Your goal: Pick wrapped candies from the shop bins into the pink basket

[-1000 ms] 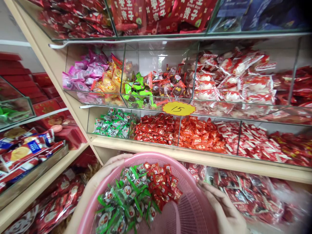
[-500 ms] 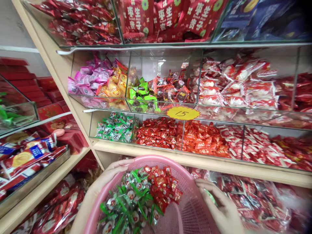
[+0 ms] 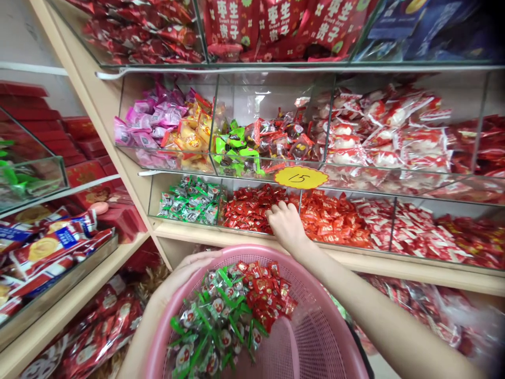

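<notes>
My left hand (image 3: 195,266) is wrapped over the left rim of a pink plastic basket (image 3: 319,295), tilted toward me. Inside lie green-and-clear wrapped candies (image 3: 221,310) on the left and small red wrapped candies (image 3: 272,292) beside them. Beyond the far rim my right hand (image 3: 286,223) reaches into the lowest shelf bin, its fingers curled at the right edge of a heap of dark red wrapped candies (image 3: 248,208). Whatever those fingers hold, if anything, is hidden. Orange-red wrapped candies (image 3: 335,221) lie just right of the hand, past a glass divider.
Glass-fronted bins above hold purple candies (image 3: 153,118) and red-white packets (image 3: 394,126). A yellow price tag (image 3: 301,178) marked 15 hangs above my right hand. Green-silver candies (image 3: 191,200) fill the bin at left. A wooden shelf edge (image 3: 221,238) runs behind the basket.
My right hand has left the basket's right side and moved forward and up to the dark red candies. My left hand stays on the rim; the view has shifted slightly.
</notes>
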`<state>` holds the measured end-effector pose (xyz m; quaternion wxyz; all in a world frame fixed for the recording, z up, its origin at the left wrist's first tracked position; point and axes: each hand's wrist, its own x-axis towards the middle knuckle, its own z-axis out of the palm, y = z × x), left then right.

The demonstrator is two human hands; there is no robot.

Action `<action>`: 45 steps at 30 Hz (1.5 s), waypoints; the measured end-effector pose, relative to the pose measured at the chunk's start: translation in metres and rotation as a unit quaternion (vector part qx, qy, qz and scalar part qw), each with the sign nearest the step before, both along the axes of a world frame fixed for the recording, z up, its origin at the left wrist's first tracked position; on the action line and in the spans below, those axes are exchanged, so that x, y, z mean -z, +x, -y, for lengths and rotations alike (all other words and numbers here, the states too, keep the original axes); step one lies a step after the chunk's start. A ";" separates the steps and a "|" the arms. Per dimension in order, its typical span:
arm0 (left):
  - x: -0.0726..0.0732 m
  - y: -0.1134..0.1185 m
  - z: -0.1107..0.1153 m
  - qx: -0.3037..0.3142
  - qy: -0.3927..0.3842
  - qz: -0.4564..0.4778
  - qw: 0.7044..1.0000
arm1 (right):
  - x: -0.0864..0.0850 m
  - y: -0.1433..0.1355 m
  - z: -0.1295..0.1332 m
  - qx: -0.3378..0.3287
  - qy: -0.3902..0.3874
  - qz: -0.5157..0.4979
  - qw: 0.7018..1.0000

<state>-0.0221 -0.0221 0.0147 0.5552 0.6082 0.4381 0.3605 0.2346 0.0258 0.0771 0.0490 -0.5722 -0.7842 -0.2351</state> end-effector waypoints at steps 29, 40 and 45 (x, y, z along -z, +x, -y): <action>0.003 0.003 -0.006 -0.018 -0.017 -0.033 0.999 | 0.041 0.013 0.063 -0.215 -0.078 -0.365 0.902; 0.007 0.002 -0.006 -0.014 -0.028 0.010 0.999 | 0.076 0.006 0.046 -0.189 -0.142 -0.362 0.902; 0.007 0.002 -0.005 -0.010 -0.018 0.008 1.000 | 0.069 0.008 0.052 -0.161 -0.146 -0.318 0.923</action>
